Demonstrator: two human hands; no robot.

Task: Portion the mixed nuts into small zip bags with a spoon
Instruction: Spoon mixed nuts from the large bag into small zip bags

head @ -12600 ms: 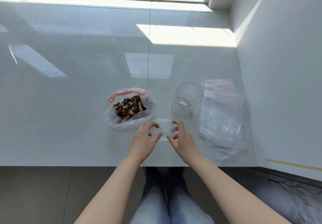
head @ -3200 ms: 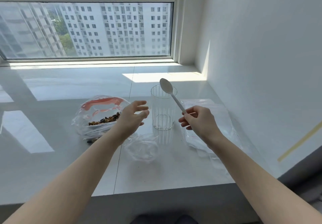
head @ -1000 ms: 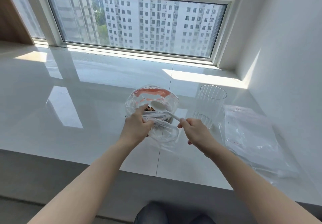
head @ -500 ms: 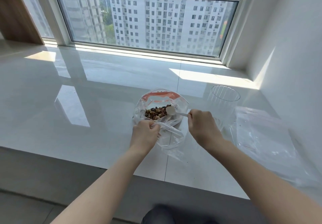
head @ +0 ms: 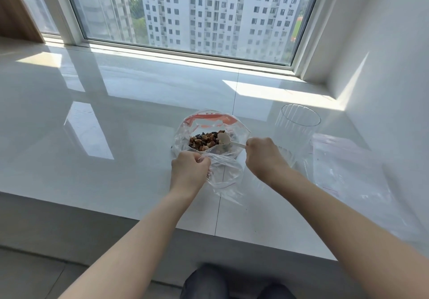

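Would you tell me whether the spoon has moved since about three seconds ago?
Yes. The spoon was raised by the glass cup; it is now left of it, bowl in the nut bag.

Mixed nuts (head: 204, 141), brown, dark and pale, fill an open clear bag (head: 209, 124) with red print, well back from the ledge's front edge. A white spoon (head: 225, 138) rests its bowl on them. A small clear zip bag (head: 226, 174) sags just in front, mouth raised.
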